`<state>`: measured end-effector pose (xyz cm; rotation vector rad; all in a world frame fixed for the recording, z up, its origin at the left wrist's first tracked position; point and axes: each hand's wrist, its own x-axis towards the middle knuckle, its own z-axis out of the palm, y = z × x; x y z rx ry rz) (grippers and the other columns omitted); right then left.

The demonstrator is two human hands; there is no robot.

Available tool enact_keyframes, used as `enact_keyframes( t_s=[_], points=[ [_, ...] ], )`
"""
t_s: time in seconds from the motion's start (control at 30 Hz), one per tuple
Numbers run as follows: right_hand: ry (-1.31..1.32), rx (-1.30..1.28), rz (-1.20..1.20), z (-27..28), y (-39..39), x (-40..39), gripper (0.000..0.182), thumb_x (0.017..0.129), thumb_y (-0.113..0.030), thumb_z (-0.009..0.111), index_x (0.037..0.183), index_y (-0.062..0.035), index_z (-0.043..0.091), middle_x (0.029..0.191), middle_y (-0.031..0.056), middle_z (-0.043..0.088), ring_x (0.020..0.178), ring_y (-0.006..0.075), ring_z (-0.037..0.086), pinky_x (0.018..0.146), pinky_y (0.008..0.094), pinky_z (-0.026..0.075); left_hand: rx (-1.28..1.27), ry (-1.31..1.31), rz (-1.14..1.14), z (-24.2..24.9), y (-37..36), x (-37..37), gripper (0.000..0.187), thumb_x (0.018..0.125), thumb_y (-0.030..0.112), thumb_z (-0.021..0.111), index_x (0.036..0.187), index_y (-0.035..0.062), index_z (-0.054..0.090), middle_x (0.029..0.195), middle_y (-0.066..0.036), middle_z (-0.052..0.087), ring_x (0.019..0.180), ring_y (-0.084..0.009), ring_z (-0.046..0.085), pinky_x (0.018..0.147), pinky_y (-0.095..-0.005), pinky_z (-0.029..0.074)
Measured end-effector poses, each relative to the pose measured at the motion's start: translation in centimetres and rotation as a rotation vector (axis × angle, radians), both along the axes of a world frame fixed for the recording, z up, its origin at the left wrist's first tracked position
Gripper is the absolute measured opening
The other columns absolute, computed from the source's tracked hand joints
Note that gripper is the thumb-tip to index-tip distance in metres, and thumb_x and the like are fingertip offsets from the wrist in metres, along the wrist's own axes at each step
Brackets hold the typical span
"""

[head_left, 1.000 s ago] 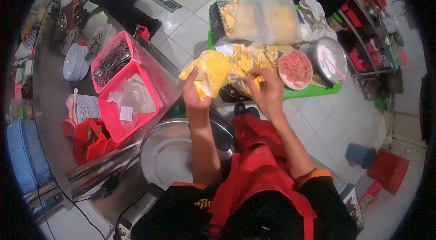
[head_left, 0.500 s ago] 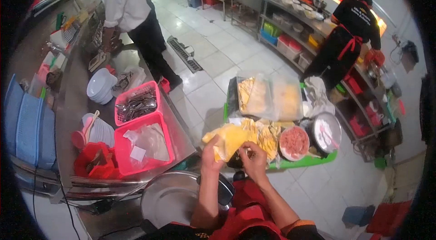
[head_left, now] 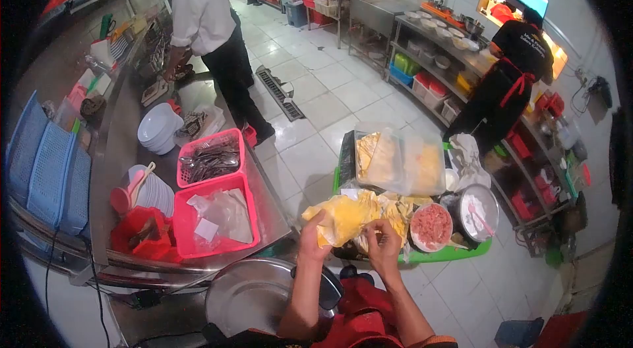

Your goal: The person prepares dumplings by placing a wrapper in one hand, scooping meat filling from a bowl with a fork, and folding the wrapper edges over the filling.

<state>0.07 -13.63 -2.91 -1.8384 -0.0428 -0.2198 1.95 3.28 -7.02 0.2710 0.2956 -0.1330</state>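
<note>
My left hand (head_left: 315,242) is closed on a floppy yellow stack of thin dough wrappers (head_left: 339,219), holding it up over the near edge of the green tray (head_left: 435,254). My right hand (head_left: 384,246) is beside it, fingertips pinched together; whatever they hold is too small to make out. Behind both hands lie more yellow sheets on crumpled wrapping (head_left: 393,211). Right of them is a bowl of pink minced meat (head_left: 431,226), then a metal bowl (head_left: 488,195) with something white and a pink-handled utensil. Two clear plastic boxes (head_left: 422,167) with yellow contents stand at the back.
Left is a steel counter (head_left: 269,216) with a pink basket of cutlery (head_left: 210,158), a pink bin (head_left: 244,246) and white plates (head_left: 155,200). A large round metal lid or pan (head_left: 244,298) is below. One person (head_left: 204,31) works left, another (head_left: 504,78) right, at shelves.
The view has tilted up slightly, so the scene sits lower and further right. My right hand has drawn slightly away from the yellow stack, which my left hand still holds.
</note>
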Motion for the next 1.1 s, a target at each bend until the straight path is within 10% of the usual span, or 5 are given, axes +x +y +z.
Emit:
enact_keyframes(
  t_s=[0.83,0.9,0.97,1.0,1.1],
  points=[
    [-0.017,0.051,-0.021,-0.6,1.4,-1.1,0.012,0.083,-0.004,0.068,0.094,0.0007,0.069,0.083,0.0093,0.068,0.072,0.0161,0.061,0.066,0.028,0.048,0.032,0.012,-0.027,-3.7,0.9,0.1,0.047,0.096,0.022,0.055,0.133,-0.0038,0.045,0.132,-0.019,0.054,0.121,-0.0326,0.055,0.105,-0.0459,0.042],
    [-0.102,0.002,-0.05,-0.1,1.4,-0.8,0.01,0.084,-0.004,0.067,0.094,-0.0003,0.069,0.083,0.0097,0.067,0.073,0.0171,0.062,0.068,0.028,0.049,0.504,-0.076,0.093,-9.7,1.8,0.2,0.05,0.091,0.014,0.06,0.135,-0.0034,0.044,0.131,-0.019,0.055,0.123,-0.0312,0.053,0.108,-0.0468,0.039],
    [-0.062,0.037,-0.017,-0.8,0.9,-1.0,0.006,0.086,-0.006,0.065,0.09,-0.0032,0.069,0.081,0.0075,0.066,0.071,0.0163,0.06,0.063,0.0275,0.047,0.519,0.06,0.075,-7.4,1.4,-0.7,0.054,0.092,0.018,0.058,0.138,-0.0045,0.041,0.134,-0.019,0.053,0.125,-0.0308,0.052,0.109,-0.046,0.038],
    [-0.1,0.164,-0.033,-1.9,1.1,-1.0,0.006,0.085,-0.007,0.066,0.09,-0.0037,0.069,0.082,0.0073,0.066,0.072,0.0158,0.06,0.063,0.0282,0.046,0.388,-0.379,0.001,1.6,-0.4,-2.3,0.053,0.094,0.024,0.055,0.138,-0.0039,0.042,0.136,-0.019,0.052,0.125,-0.0315,0.052,0.109,-0.0451,0.038],
    [-0.02,0.023,-0.011,-0.1,0.1,-1.0,0.009,0.085,-0.007,0.065,0.091,0.0007,0.067,0.085,0.0126,0.065,0.078,0.0246,0.064,0.07,0.0316,0.05,0.326,-0.093,-0.085,-1.2,0.8,-0.7,0.05,0.096,0.028,0.052,0.135,-0.0024,0.046,0.132,-0.019,0.056,0.119,-0.0329,0.056,0.103,-0.0458,0.043]
  ],
)
